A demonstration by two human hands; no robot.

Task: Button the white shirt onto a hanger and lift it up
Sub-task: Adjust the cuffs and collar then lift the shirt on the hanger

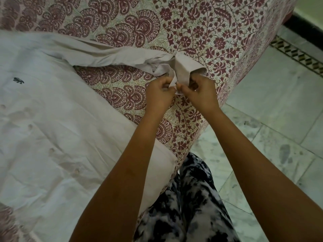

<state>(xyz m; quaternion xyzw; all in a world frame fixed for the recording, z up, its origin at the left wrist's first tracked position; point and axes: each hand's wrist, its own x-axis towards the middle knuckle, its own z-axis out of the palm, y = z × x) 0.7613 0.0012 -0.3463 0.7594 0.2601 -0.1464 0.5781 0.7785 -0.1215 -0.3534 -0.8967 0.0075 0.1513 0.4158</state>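
The white shirt [52, 123] lies flat on the patterned bed, front up, with a small dark logo on the chest and several buttons down its placket. One sleeve [108, 53] stretches to the right and ends in a cuff [181, 67] near the bed's edge. My left hand [160, 95] pinches one side of the cuff. My right hand [201, 93] pinches the other side, thumb to thumb with the left. No hanger is in sight.
The bed cover [201, 32] has a maroon floral print and drops off at the right edge. A marble tiled floor [272, 110] lies to the right. My legs in black-and-white trousers [192, 206] stand against the bed.
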